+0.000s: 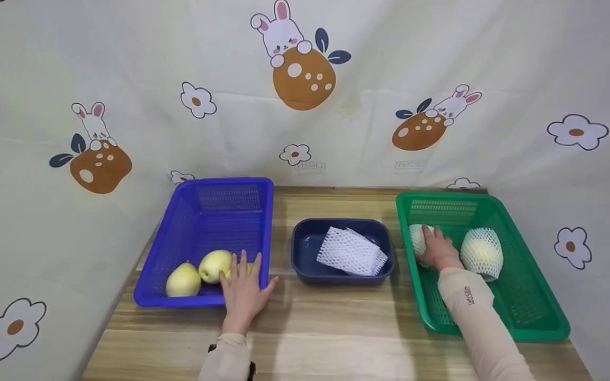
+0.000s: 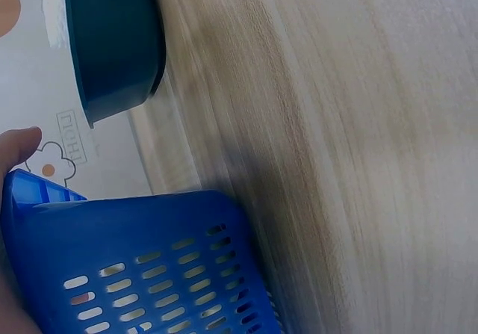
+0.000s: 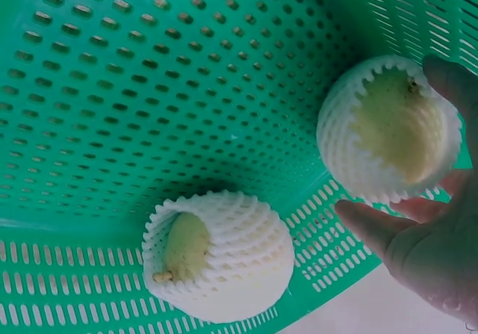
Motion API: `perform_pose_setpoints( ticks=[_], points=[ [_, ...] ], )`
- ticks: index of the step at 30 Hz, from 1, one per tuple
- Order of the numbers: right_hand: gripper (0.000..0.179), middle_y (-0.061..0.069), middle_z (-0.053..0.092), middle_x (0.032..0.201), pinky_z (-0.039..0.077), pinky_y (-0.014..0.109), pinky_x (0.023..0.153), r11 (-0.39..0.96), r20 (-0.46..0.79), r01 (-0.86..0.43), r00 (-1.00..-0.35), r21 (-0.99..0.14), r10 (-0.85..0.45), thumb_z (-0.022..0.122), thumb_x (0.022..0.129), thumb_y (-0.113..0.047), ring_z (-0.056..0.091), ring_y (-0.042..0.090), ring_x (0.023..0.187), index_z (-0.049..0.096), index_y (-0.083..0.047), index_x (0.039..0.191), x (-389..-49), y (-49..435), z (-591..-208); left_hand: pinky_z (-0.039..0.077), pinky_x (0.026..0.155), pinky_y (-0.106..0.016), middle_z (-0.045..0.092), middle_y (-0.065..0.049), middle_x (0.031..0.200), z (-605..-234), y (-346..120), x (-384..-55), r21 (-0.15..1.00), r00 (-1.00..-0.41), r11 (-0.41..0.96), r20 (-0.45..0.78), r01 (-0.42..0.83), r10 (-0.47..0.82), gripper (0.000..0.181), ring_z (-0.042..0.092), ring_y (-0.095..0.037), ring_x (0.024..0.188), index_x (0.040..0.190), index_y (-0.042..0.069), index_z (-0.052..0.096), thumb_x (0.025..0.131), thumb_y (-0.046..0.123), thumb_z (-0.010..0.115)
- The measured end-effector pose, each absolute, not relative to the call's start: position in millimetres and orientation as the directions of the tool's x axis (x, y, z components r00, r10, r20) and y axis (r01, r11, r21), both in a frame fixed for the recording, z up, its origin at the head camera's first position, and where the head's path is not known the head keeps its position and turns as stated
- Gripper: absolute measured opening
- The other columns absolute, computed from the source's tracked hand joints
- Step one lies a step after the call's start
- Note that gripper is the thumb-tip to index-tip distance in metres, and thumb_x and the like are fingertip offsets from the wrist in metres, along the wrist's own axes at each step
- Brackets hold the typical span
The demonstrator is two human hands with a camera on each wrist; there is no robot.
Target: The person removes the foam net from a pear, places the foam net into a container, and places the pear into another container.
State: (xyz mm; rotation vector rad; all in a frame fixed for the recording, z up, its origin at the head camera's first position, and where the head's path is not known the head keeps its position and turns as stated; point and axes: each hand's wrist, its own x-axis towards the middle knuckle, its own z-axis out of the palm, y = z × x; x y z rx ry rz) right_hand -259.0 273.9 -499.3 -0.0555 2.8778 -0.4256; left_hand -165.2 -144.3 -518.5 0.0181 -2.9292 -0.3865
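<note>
In the head view my left hand (image 1: 245,293) reaches over the near right corner of the blue basket (image 1: 150,248), fingers spread and nearly straight across a yellow-green pear (image 1: 251,268) that they partly cover. Two more pears, one at the left (image 1: 183,280) and one in the middle (image 1: 215,266), lie beside it. My right hand (image 1: 439,251) is inside the green basket (image 1: 535,275), with thumb and fingers on opposite sides of a pear in white foam netting (image 3: 388,128). A second netted pear (image 3: 224,255) lies close by in the same basket.
Between the baskets stands a dark blue tub (image 1: 305,254) with white foam nets (image 1: 347,251) in it. All three containers sit on a wood-grain table (image 1: 331,323). A printed cloth (image 1: 220,137) hangs behind and at both sides.
</note>
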Motion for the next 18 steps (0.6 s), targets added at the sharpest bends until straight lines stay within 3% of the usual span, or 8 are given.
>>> perform_pose_setpoints(
  ticks=[11,18],
  points=[
    [0.075,0.038,0.003,0.134,0.032,0.065,0.079,0.95,-0.206,0.043,-0.978,-0.308,-0.023,0.058,0.08,-0.013,0.023,0.063,0.106,0.013,0.004,0.137,-262.2,270.2,-510.2,0.009,0.094,-0.062,0.03,-0.021,0.136,-520.7,-145.1,-165.6,0.248,-0.979,0.969,0.202,0.018,-0.034,0.066,0.015,-0.038,0.127,0.132,0.013,0.043,0.079,0.052,0.053],
    [0.072,0.037,0.005,0.133,0.033,0.066,0.076,0.942,-0.163,0.057,-0.987,-0.33,0.002,0.06,0.078,-0.008,0.023,0.063,0.106,0.016,0.002,0.135,-265.4,268.7,-513.5,0.008,0.095,-0.062,0.03,-0.021,0.136,-519.0,-144.9,-166.2,0.238,-0.982,0.971,0.188,0.014,-0.032,0.067,0.015,-0.038,0.127,0.132,0.013,0.042,0.08,0.053,0.052]
  ],
)
